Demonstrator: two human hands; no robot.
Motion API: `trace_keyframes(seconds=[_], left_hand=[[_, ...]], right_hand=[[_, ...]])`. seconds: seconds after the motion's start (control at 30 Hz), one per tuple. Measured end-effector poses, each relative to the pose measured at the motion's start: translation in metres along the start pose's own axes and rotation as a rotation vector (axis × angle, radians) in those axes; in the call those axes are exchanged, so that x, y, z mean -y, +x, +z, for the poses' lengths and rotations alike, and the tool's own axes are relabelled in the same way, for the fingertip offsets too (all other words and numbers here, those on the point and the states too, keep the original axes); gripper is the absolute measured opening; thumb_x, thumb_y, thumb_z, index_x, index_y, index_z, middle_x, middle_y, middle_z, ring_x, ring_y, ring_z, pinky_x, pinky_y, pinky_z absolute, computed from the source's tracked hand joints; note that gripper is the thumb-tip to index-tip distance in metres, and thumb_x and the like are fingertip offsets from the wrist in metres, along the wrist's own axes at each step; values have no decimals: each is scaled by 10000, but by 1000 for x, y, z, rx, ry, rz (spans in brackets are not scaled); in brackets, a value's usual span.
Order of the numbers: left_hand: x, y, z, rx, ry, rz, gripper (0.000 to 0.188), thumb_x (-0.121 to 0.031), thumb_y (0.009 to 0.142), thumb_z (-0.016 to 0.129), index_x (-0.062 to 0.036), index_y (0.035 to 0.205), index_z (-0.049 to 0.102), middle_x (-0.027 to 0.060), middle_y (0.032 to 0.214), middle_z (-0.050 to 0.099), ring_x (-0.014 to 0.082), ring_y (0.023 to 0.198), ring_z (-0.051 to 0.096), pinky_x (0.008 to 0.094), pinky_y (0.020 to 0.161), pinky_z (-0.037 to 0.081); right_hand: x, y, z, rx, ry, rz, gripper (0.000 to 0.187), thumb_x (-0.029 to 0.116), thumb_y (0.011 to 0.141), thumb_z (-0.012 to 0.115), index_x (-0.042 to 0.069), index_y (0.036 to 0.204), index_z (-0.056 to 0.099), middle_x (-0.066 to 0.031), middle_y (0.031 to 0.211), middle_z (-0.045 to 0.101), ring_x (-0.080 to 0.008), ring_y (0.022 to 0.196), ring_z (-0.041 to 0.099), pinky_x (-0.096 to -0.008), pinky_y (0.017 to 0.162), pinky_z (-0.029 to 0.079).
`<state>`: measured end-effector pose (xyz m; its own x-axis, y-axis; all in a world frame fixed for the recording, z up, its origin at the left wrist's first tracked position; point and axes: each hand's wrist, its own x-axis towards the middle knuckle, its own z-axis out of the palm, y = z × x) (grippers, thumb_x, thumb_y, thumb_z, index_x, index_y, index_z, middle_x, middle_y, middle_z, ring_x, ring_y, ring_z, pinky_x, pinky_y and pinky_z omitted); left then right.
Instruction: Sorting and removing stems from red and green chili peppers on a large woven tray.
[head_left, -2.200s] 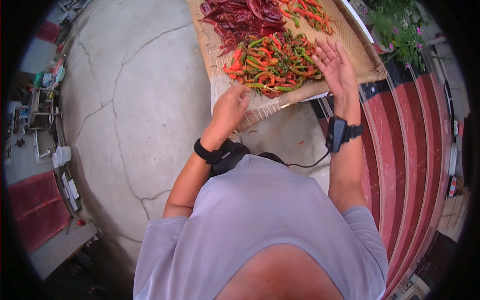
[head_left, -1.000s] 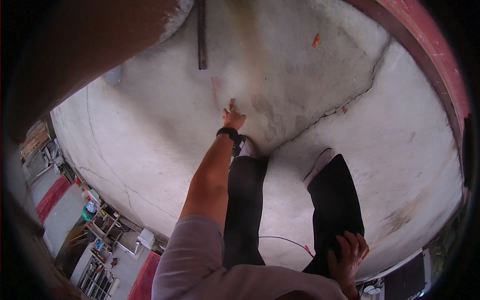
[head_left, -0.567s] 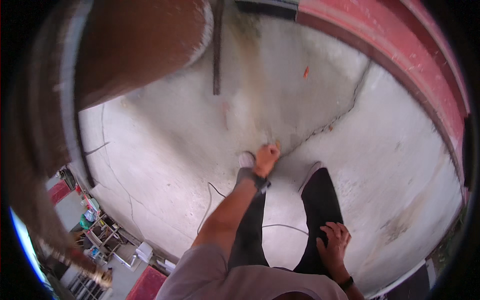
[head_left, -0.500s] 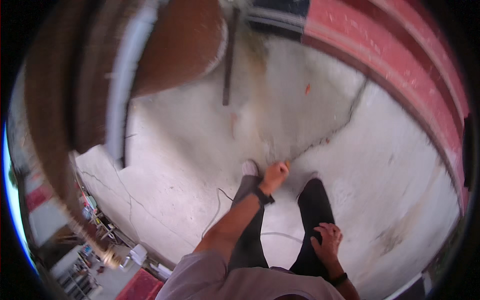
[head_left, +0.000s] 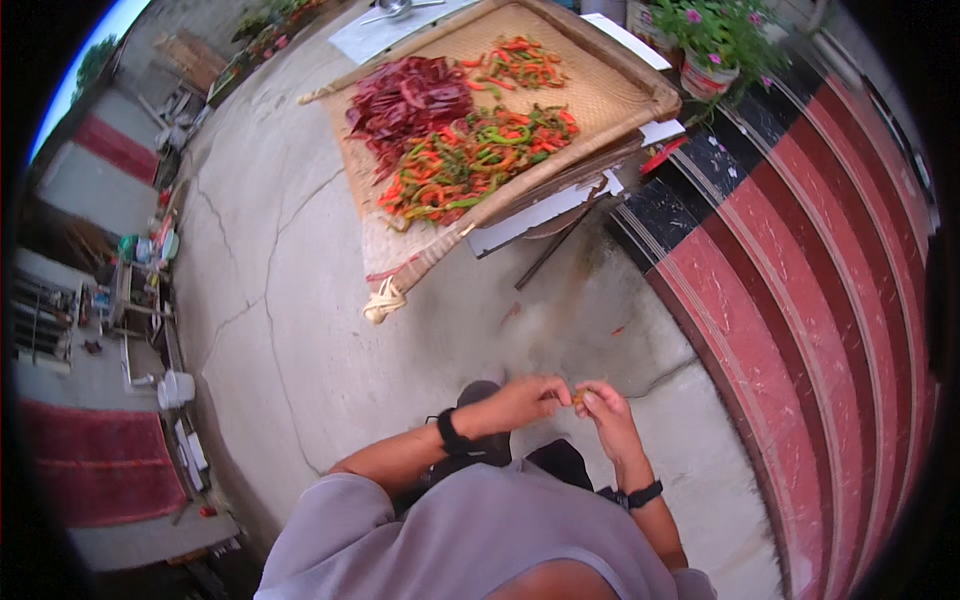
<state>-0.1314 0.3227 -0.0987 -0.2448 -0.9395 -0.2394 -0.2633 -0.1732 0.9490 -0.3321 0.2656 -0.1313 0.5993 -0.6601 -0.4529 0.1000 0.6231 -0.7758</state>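
Observation:
My two hands meet in front of my body. Between their fingertips is a small orange-brown piece [head_left: 578, 397], too small to name for certain. My right hand [head_left: 608, 415] pinches it between thumb and fingers. The fingers of my left hand [head_left: 522, 403] are curled closed, their tips against the piece's left side. Ahead stands a woven tray [head_left: 600, 95] with a wooden rim. On it lie a heap of dark red dried chillies [head_left: 410, 100], a heap of cut red and green peppers [head_left: 480, 160] and a smaller pepper heap [head_left: 515, 65].
Red and black stone steps [head_left: 760, 290] rise on the right, with a potted flowering plant [head_left: 708, 70] at the top. Cracked concrete floor [head_left: 300, 330] lies around me. Shelves and household items, including a white bucket [head_left: 177, 388], stand along the left side.
I have straightened up from beside the tray's underside. My left hand has come up from near the floor, and my right hand has left my knee to join it at the small piece.

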Motion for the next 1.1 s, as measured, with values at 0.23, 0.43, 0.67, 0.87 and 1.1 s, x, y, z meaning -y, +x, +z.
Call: trace_keyframes(seconds=[0.23, 0.43, 0.67, 0.87, 1.1], left_hand=[[-72, -62, -89, -301, 1, -47, 111, -27, 888, 571, -17, 991, 612, 36, 865, 605, 125, 826, 589, 261, 708, 480], [-94, -66, -185, -451, 164, -20, 148, 20, 837, 603, -12, 981, 615, 70, 878, 595, 165, 795, 589, 279, 718, 475], [-62, -78, -284, -630, 400, -54, 111, 5, 819, 578, -23, 915, 625, 106, 868, 596, 211, 729, 590, 318, 662, 479], [7, -39, -346, -790, 631, -89, 179, -7, 774, 590, -33, 949, 616, 115, 887, 600, 291, 815, 588, 366, 730, 480], [37, -15, -354, -721, 812, -137, 132, -68, 756, 636, -61, 884, 601, 103, 884, 584, 321, 883, 550, 410, 749, 466]], right_hand=[[95, 78, 68, 414, -285, -51, 204, 144, 908, 601, 29, 1076, 597, -5, 885, 606, -83, 789, 554, -229, 743, 453], [158, 138, 168, 662, -483, -58, 220, 144, 906, 610, 43, 1101, 604, 1, 916, 621, -69, 815, 575, -227, 764, 463], [218, 214, 199, 434, -668, -225, 155, 130, 893, 611, 55, 1029, 615, -10, 823, 620, -92, 781, 591, -243, 744, 472], [263, 307, 195, 18, -511, -491, 313, 165, 902, 608, 39, 1181, 540, -54, 989, 637, -97, 786, 597, -240, 752, 478], [232, 304, 205, 319, -715, -216, 383, 127, 914, 576, 16, 1265, 474, -48, 1016, 611, -95, 912, 569, -259, 764, 490]])
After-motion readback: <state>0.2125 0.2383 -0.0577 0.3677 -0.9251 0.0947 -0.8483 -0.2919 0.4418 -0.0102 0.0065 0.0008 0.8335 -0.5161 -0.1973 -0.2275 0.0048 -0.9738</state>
